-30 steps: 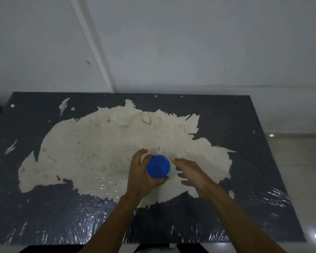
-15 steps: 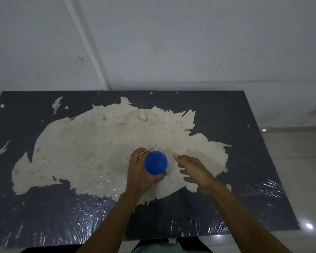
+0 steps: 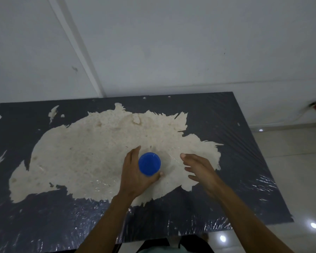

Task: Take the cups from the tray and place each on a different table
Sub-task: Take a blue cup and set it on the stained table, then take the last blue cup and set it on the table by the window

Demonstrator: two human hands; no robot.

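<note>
Your left hand (image 3: 135,177) is the one that matters here: its grip is wrapped around the side of the small round blue plastic cup (image 3: 149,163), thumb on the near side and fingers curled round the far left, so the cup sits just to the right of your palm. You are looking almost straight down onto its flat blue circular face, so its long axis stands upright; whether its base already touches the surface you cannot tell from this angle. Your right hand (image 3: 199,169) hovers just beside the cup on the right, fingers spread and holding nothing.

Under the cup lies the dark, plastic-wrapped table (image 3: 217,114), its middle covered by a large ragged off-white patch (image 3: 91,154). The cup is over that patch, a little right of centre. Behind the table stands a plain white wall (image 3: 171,42); pale glossy floor tiles (image 3: 290,157) show to the right. No tray is in view.
</note>
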